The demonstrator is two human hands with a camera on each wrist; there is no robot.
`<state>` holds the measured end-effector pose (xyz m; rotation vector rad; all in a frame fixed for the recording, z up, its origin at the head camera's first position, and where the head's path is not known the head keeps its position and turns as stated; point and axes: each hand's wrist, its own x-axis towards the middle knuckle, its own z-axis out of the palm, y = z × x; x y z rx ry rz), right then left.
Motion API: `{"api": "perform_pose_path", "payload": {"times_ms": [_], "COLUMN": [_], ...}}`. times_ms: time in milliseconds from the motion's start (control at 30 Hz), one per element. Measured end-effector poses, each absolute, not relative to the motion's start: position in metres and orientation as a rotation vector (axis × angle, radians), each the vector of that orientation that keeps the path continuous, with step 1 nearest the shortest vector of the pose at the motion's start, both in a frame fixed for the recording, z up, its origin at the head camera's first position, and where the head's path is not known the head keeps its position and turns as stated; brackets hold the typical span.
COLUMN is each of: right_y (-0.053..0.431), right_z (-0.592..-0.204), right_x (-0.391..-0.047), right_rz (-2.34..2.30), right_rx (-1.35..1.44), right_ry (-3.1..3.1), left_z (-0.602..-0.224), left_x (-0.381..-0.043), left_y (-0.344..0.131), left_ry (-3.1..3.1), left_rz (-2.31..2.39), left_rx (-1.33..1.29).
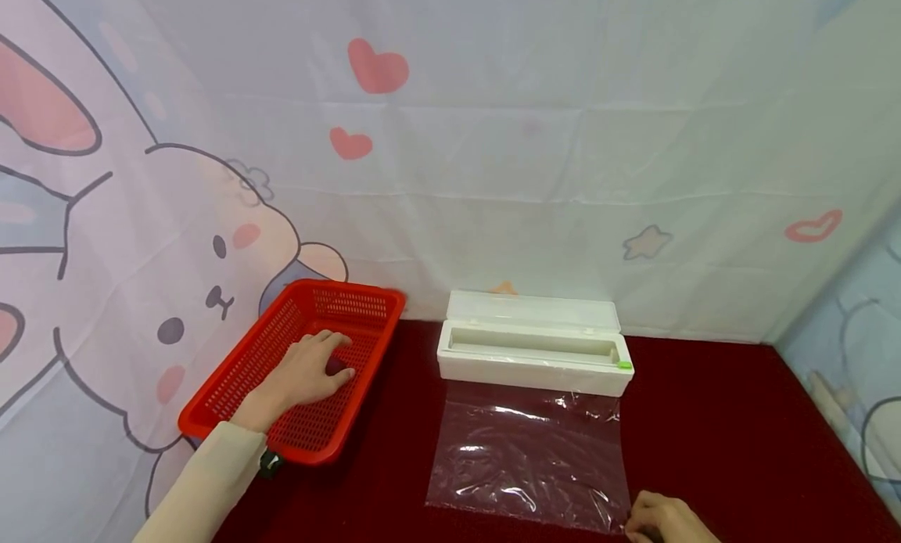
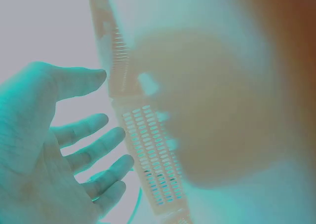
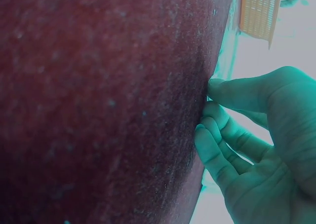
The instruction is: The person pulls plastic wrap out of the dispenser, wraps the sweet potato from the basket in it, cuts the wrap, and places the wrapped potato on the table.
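My left hand (image 1: 306, 371) reaches into a red plastic basket (image 1: 383, 371), thumb and fingers spread around a dark purplish-red round object (image 1: 336, 364), partly hidden by the hand. The left wrist view shows the same hand (image 2: 84, 140) with parted, slightly bent fingers, beside the basket's slotted wall (image 2: 150, 155) and a large brownish blur. At the near right corner of a sheet of clear plastic wrap (image 1: 528, 457), my right hand (image 1: 665, 518) pinches the film's edge. Its thumb and fingertips (image 3: 215, 88) come together low at the dark red cloth in the right wrist view.
A long white wrap dispenser (image 1: 535, 375) stands behind the film, lid up, with a green slider (image 1: 624, 364) at its right end. Dark red cloth (image 1: 711, 418) covers the table. A printed curtain (image 1: 493, 175) hangs along the back and sides.
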<state>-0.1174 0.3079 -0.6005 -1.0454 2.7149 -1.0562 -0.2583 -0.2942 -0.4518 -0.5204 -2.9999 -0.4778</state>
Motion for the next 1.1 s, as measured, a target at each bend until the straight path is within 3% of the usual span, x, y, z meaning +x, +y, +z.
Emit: {"api": "perform_pose_path", "payload": {"times_ms": [367,667,1100], "right_y": [0.305,0.314,0.298], "right_z": [-0.584,-0.617,-0.579], "right_x": [-0.113,-0.121,-0.11], "right_rz": [-1.04,-1.123,-1.119], "right_rx": [-1.018,-1.028,-0.948], "right_ry": [2.688,2.719,2.683], "left_z": [-0.438,-0.434,-0.441], "left_x": [-0.262,-0.271,-0.293], "left_y": [-0.296,-0.299,-0.307], "left_ry": [-2.998,-3.026,-3.12], "left_rz": [-0.477,-0.473,-0.461], "left_rx": [-0.502,-0.476,-0.438]}}
